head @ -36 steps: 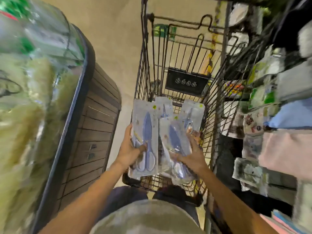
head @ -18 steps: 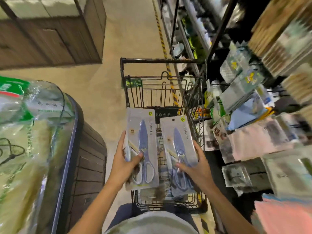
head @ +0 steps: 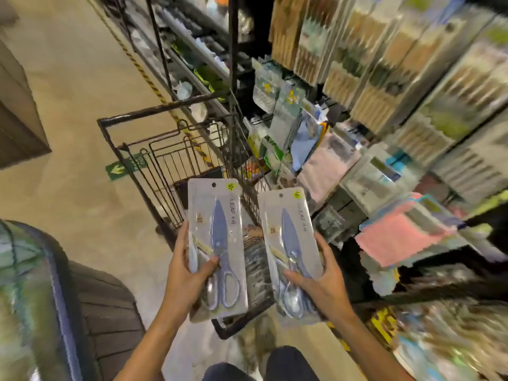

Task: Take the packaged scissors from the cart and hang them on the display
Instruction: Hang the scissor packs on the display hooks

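My left hand (head: 184, 279) grips a clear pack of blue-handled scissors (head: 217, 243) by its lower left side, thumb across the front. A second scissors pack (head: 291, 243) sits in my right hand (head: 321, 284), held at its lower end. Both packs stand upright with their hang holes on top, over the near end of the black wire cart (head: 154, 171). The display (head: 316, 127) of hanging packaged goods rises to the right of the cart, blurred by motion.
Pink and blue folded cloths (head: 398, 237) and other packets hang on the right. A dark wooden bin with bagged goods (head: 41, 298) stands at lower left. A beige floor aisle (head: 68, 92) with a striped line runs ahead. My knees show at the bottom.
My view has swung up and right toward the display. The two packs have separated, one in each hand, and risen above the cart.
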`<state>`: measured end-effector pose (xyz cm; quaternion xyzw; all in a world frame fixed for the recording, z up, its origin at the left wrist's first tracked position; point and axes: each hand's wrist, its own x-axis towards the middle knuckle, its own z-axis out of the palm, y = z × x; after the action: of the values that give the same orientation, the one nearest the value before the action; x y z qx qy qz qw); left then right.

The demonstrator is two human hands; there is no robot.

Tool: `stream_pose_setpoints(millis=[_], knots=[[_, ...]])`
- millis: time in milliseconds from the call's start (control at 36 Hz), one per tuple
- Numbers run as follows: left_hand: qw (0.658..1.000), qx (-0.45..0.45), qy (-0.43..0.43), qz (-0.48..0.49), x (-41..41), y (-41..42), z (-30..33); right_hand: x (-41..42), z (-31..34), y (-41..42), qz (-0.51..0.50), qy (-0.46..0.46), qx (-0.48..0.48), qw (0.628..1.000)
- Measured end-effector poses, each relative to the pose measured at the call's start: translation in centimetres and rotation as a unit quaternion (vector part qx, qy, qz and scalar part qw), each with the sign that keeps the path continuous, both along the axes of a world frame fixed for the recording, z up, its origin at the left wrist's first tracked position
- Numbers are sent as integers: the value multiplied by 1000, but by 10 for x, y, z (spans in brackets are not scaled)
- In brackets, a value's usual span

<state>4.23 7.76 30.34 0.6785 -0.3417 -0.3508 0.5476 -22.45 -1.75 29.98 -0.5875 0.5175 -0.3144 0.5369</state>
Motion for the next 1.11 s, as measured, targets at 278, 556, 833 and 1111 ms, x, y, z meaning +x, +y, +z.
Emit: stream_pose_setpoints(millis=[278,556,833,1111], knots=[[992,-25,0,-125,-60,-22,21,-87,18,44,-142,27,-46,989],[956,-84,-6,-279,-194,-22,45,-214,39,137,-293,32,-76,953],[890,-110,-7,-443,-361,46,75,-344,66,287,-440,38,-111,890],[834,-139,-18,-534,-493,124,105,-440,69,407,-540,21,-146,829]])
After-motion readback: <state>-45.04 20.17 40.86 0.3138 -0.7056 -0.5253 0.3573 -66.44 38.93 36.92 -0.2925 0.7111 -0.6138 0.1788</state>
